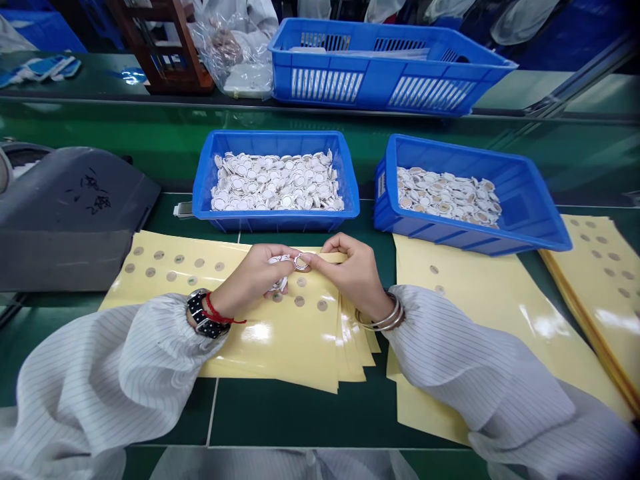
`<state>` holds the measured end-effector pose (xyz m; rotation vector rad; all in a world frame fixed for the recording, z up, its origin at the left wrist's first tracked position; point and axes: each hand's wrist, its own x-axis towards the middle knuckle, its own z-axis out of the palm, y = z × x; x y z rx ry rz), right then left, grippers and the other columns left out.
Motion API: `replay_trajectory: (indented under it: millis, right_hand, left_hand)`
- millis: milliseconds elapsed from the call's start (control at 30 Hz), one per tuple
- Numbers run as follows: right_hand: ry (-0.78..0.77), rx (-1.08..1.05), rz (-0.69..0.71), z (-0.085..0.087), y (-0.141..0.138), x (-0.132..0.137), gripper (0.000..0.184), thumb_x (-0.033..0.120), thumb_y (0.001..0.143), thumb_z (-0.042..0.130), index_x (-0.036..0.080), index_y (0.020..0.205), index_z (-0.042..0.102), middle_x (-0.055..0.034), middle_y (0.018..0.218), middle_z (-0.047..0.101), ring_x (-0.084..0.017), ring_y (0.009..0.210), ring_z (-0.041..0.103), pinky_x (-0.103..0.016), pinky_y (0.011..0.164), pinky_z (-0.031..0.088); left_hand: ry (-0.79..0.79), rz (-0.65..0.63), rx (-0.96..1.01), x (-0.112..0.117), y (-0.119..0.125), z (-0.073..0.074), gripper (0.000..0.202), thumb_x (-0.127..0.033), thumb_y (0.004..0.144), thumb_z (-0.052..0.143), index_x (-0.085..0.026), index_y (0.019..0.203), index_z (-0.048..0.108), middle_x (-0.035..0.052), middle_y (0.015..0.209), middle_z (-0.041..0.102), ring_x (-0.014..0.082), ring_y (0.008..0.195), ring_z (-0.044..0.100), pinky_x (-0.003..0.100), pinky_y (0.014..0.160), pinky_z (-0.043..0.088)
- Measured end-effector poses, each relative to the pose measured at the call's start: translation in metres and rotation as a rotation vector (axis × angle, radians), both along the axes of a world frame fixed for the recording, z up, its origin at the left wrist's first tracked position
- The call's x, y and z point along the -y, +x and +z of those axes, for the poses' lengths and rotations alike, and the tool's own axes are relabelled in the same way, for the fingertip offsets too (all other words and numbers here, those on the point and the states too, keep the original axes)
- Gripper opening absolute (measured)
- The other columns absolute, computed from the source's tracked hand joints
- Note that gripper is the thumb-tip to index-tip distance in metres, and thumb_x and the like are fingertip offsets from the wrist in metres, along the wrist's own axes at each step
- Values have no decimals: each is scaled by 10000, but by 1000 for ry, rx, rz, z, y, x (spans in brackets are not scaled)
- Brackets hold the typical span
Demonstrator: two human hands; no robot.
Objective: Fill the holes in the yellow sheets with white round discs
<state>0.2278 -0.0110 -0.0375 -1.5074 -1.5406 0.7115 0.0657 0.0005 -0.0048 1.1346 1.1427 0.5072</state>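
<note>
Above a stack of yellow sheets (250,340), my left hand (255,273) is closed around several white round discs (278,283). One white disc with a ring-shaped edge (301,262) sits between the fingertips of both hands. The thumb of my right hand (353,270) presses on that disc from the right, and its fingers are bent. A patch of yellow shows between the right thumb and forefinger; whether it is held I cannot tell. Small round grey-brown stickers (299,301) lie in rows on the sheet below.
Ahead stands a blue bin (276,217) full of white discs. To its right a second blue bin (465,233) holds more discs. More yellow sheets (450,373) lie at right. A dark grey container (75,213) is at left. A slotted blue basket (375,73) rests on the shelf behind.
</note>
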Motion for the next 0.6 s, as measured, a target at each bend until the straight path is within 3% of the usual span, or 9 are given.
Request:
replay_trajectory:
  millis: [600]
  right_hand:
    - [5,35,-10,-2,1,0,349,485,631,686,174,618,528,10,618,543,-120,586,491,-250,537,370]
  left_hand:
    - [2,4,8,0,-2,-3,231,-288,749,592,-124,909,620,-34,450,460,80,416,424,170,379,326]
